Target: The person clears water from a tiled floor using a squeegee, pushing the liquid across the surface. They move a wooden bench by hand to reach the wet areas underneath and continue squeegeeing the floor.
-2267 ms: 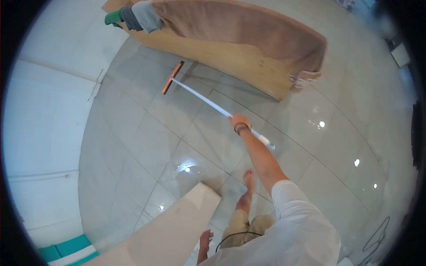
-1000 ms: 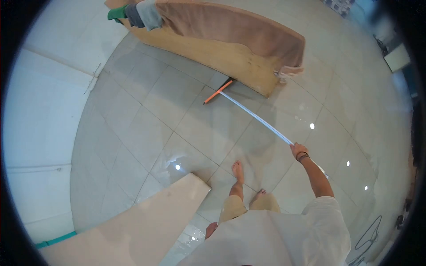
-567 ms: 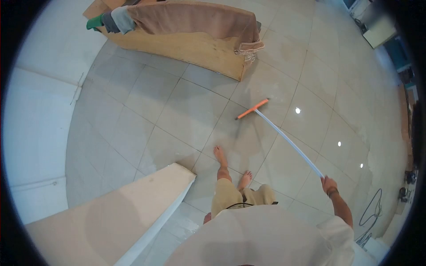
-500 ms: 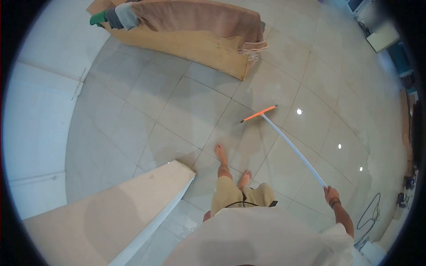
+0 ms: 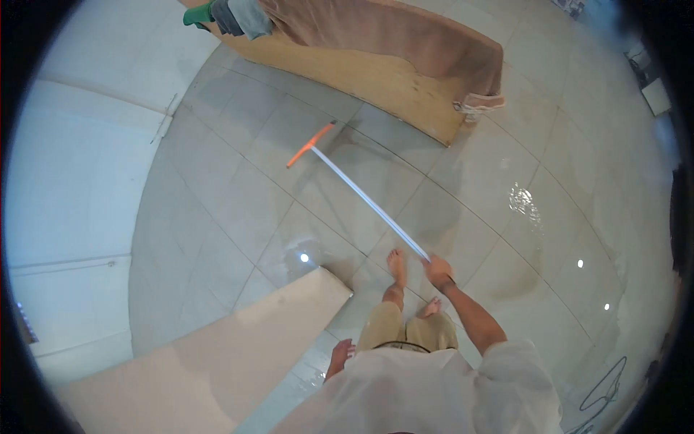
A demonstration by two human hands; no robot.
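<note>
Tiled floor (image 5: pixel 217 217) stretches open before us.
A cloth-draped wooden panel (image 5: pixel 347 76) bars the far side, a pale panel (image 5: pixel 217 347) the left; our squeegee (image 5: pixel 370 202) slants over the floor between them, firmly gripped in our right hand (image 5: pixel 437 270); our left hand (image 5: pixel 341 354) hangs unclenched beside the pale panel, whose corner sits near our left foot (image 5: pixel 396 266).

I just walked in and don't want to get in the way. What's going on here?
A barefoot person grips a long-handled squeegee in the right hand. Its orange head is out over the tiled floor, apart from the wooden board draped with brown cloth. The left hand hangs near the pale panel, with nothing visible in it. Parts of the floor look wet.
</note>
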